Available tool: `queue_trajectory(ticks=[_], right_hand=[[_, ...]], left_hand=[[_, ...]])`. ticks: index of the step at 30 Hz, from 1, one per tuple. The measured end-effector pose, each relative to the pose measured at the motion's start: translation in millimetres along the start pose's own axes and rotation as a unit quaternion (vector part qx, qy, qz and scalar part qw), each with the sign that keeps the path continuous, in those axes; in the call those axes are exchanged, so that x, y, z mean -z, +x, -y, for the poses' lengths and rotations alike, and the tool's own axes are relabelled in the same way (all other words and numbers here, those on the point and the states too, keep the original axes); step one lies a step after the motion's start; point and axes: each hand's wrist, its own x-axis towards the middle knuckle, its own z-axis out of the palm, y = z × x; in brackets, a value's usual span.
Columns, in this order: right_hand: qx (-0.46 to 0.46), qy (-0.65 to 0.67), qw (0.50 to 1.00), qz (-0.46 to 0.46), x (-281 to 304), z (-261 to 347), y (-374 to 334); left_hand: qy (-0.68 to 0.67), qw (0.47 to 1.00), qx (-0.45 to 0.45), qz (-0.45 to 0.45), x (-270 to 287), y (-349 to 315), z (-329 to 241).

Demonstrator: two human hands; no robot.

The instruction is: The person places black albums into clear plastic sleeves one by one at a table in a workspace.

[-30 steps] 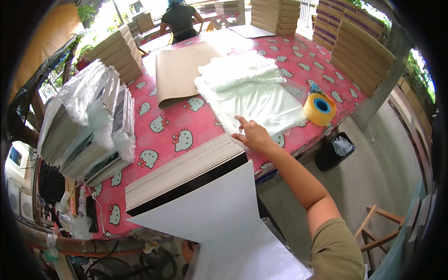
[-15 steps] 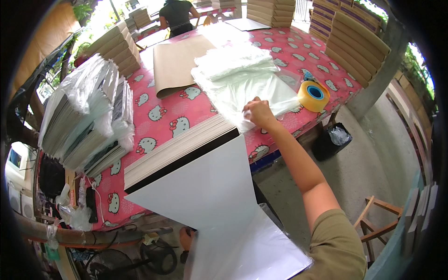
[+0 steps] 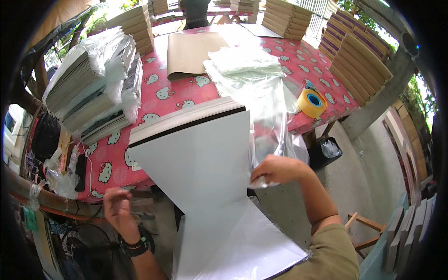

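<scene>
My right hand (image 3: 280, 170) pinches the edge of a clear plastic bag (image 3: 273, 109), which stretches from the pile of plastic bags (image 3: 247, 60) over the table edge. Left of the table's front, my left hand (image 3: 120, 212) is raised, its fingers loosely curled and apart, holding nothing; a dark band circles the wrist. Between my hands a large white sheet (image 3: 200, 158) lies over a stack of pale boards (image 3: 186, 114) with a dark layer under it. Closer to me is a plastic-wrapped white stack (image 3: 238, 242); where it meets the sheet is hard to make out.
A roll of yellowish tape (image 3: 311, 102) stands at the table's right edge. Plastic-wrapped stacks (image 3: 84, 88) fill the left side. Brown paper (image 3: 191, 53) lies farther back, with cardboard stacks (image 3: 359, 70) behind. A black bin (image 3: 326, 151) and wooden stool (image 3: 364, 233) stand right. A person (image 3: 195, 14) is beyond.
My right hand has come back toward me from the pile, drawing a plastic bag with it. My left hand has risen from beside the white sheet and moved left. The view has shifted slightly.
</scene>
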Motion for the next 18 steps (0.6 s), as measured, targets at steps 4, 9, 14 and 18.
queue_trajectory(ticks=[4,9,14,18], right_hand=[[0.162,0.063,0.981,-0.081,-31,49,20],[0.069,0.113,0.94,-0.315,-24,76,16],[0.087,0.33,0.881,-0.326,-33,49,19],[0.048,0.343,0.875,-0.339,-38,56,28]], left_hand=[[0.042,0.932,-0.073,0.352,-95,14,-31],[-0.093,0.88,0.303,0.355,-117,-5,-21],[-0.078,0.928,0.279,0.235,-123,-8,-23],[-0.144,0.933,0.27,0.188,-124,-18,-14]])
